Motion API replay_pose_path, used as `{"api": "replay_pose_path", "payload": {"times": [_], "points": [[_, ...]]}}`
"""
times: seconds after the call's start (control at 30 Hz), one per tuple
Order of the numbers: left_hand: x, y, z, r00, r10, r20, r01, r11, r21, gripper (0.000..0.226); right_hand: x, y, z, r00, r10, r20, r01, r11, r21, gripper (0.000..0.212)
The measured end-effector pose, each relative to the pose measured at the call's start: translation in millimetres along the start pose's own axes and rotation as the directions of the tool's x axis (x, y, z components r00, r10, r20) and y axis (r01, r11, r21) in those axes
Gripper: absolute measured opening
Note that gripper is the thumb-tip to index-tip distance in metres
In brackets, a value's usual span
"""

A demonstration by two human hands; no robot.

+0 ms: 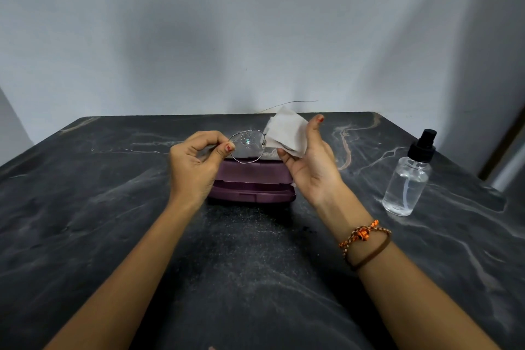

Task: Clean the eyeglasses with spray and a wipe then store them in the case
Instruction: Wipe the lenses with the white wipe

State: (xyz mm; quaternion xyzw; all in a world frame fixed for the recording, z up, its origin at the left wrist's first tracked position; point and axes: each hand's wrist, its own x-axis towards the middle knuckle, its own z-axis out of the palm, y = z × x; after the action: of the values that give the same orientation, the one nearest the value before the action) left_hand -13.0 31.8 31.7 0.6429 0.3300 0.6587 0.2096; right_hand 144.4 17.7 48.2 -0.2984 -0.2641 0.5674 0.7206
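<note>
Pinching glasses (246, 146) by rim edge with left hand (196, 163), keeping fingers off droplet-speckled lens. Gripping wipe (287, 133) in right hand (309, 163), touching frame, likely ready to rub. Both held above closed case (251, 183) on counter (113, 207); contents unseen. Bottle (406, 179) upright at right, clear liquid inside, cap on.

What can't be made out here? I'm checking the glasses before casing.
- Glasses, head view: the second lens is hidden behind the wipe in the right hand.
- Case: its ends are covered by both hands; left hand.
- Bottle: liquid level unclear, clear plastic.
</note>
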Motion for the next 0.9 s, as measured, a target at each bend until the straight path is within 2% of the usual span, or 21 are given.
{"api": "replay_pose_path", "payload": {"times": [0.17, 0.27, 0.37, 0.5, 0.63, 0.83, 0.9], "points": [[2.4, -2.1, -1.9, 0.999, -0.021, -0.030, 0.020, 1.000, -0.021, 0.020, -3.9, -7.7, -0.1, 0.982, 0.050, 0.184, -0.069, 0.993, 0.100, 0.010], [2.6, -3.1, -2.6, 0.999, -0.021, -0.026, 0.021, 0.999, -0.026, 0.020, -2.7, -8.4, 0.4, 0.986, 0.052, 0.158, -0.055, 0.998, 0.020, 0.015], [2.5, -4.4, -3.4, 1.000, -0.028, -0.012, 0.028, 0.999, -0.026, 0.018, -1.9, -7.7, -1.5, 0.990, 0.051, 0.133, -0.046, 0.998, -0.039, 0.011], [1.4, -5.7, -2.2, 1.000, -0.012, 0.023, 0.012, 1.000, -0.008, 0.016, -1.9, -8.3, -4.0, 0.996, 0.013, 0.091, -0.020, 0.996, 0.083, 0.015], [1.0, -5.6, -1.5, 1.000, -0.004, 0.009, 0.004, 1.000, -0.024, 0.019, -3.5, -4.3, -2.6, 0.993, 0.045, 0.107, -0.062, 0.985, 0.164, 0.025], [1.6, -4.5, -1.7, 1.000, 0.014, 0.026, -0.013, 0.999, -0.030, 0.020, -3.7, -1.5, -3.9, 0.997, 0.040, 0.062, -0.051, 0.984, 0.170, 0.005], [1.7, -4.6, -2.1, 0.999, 0.021, 0.034, -0.020, 0.999, -0.028, 0.021, -3.3, -1.0, -3.6, 0.998, 0.044, 0.055, -0.053, 0.983, 0.175, 0.004]]}}
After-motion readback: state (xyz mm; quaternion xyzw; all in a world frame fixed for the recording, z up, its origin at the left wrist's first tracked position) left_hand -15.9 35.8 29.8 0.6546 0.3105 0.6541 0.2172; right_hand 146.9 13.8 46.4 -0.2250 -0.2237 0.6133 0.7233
